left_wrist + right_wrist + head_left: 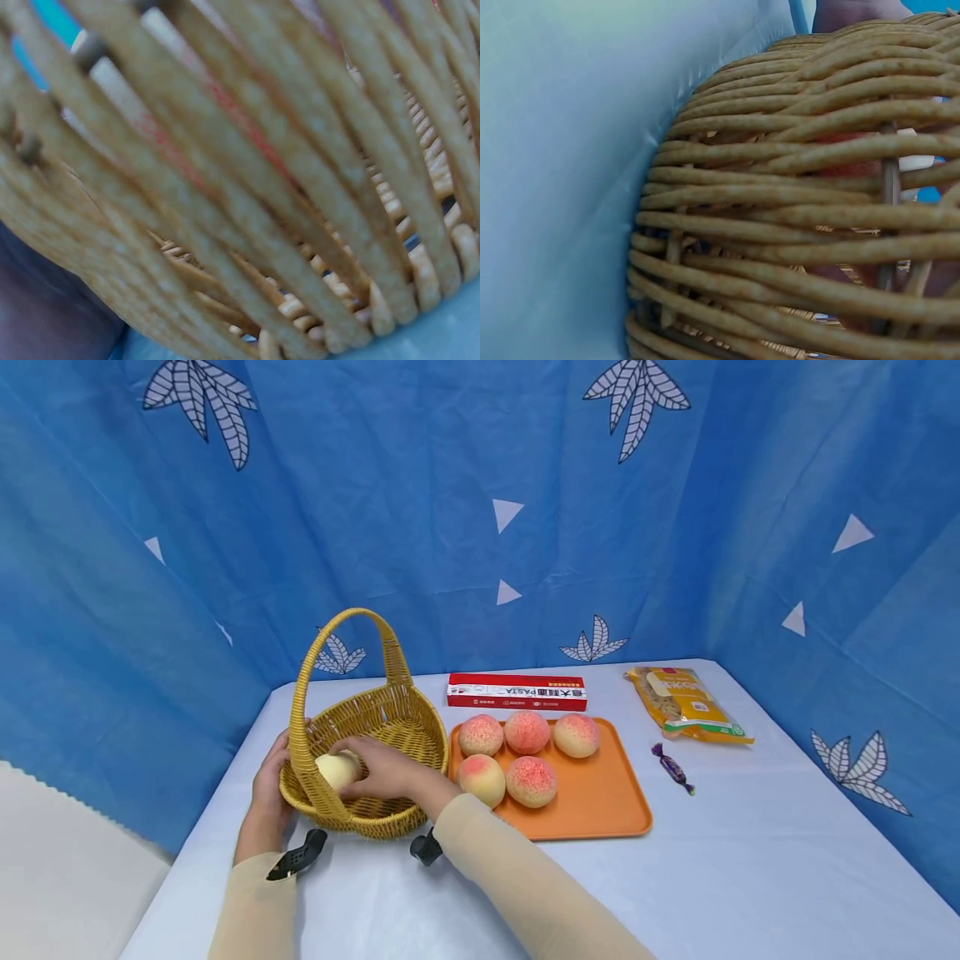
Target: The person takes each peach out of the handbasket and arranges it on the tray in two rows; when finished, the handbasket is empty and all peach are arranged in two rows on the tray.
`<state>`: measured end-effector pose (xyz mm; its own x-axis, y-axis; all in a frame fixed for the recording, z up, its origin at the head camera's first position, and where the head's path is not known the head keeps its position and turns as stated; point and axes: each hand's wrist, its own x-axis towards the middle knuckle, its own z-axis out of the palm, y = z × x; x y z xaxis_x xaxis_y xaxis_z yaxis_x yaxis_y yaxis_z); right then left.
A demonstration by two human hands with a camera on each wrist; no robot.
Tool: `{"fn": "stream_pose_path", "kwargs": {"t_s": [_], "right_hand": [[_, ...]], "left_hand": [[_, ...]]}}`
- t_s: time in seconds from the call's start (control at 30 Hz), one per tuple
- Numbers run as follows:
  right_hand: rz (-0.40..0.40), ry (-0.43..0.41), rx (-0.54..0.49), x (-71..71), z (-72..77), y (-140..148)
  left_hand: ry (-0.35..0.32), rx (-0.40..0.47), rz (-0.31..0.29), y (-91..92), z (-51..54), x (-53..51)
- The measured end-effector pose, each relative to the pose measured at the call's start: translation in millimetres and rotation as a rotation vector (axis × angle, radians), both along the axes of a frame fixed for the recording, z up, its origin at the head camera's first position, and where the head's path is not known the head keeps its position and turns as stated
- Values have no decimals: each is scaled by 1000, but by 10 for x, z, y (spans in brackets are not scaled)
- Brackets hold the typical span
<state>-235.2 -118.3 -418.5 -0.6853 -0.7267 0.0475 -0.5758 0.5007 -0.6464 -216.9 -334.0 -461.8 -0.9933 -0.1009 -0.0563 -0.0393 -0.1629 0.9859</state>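
Observation:
In the head view, a golden wicker basket with a tall arched handle stands on the left part of the white table. My left hand grips its left side from outside, with some fingers hidden behind the weave. Reaching over the rim, my right hand holds a pale peach inside the basket, close to the handle's near foot. Both wrist views are mostly filled by the basket's woven wall, and reddish patches show through its gaps. Part of a hand appears at the top of the right wrist view.
Right of the basket, an orange tray carries several pink-and-cream peaches. A red pasta box lies behind it. Farther right are a yellow food bag and a purple wrapped candy. Blue curtains surround the table.

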Motion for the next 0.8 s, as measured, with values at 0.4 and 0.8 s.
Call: {"fn": "stream_pose_path", "kwargs": {"t_s": [0.4, 0.8], "right_hand": [[-15, -46, -24, 23, 29, 17], [-23, 28, 27, 36, 37, 21]], "left_hand": [[11, -6, -1, 13, 29, 16], [-7, -25, 15, 27, 17, 12]]}}
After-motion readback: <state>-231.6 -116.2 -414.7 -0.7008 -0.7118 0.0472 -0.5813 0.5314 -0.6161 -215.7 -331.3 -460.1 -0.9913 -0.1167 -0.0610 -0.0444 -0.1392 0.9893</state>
